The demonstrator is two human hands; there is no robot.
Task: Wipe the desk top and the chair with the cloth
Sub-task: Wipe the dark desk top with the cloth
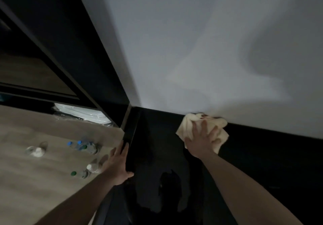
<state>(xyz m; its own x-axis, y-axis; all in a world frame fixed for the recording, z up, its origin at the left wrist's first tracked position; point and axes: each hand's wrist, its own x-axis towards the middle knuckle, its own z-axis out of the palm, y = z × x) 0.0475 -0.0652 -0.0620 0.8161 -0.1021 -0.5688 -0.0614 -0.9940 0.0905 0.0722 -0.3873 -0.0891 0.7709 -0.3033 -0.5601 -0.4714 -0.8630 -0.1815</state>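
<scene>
Dark glossy table fills the lower frame, where my right hand presses the cream cloth flat, fingers spread, at its far edge, left hand open on its side; chair unseen, presumably unwiped.

Two bare forearms, no sleeves, hands bare, ringless

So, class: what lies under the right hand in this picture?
A crumpled cream cloth lies under the right hand, pressed flat on the dark desk top against the wall. The hand covers the cloth's middle; the desk beneath the cloth is hidden.
</scene>
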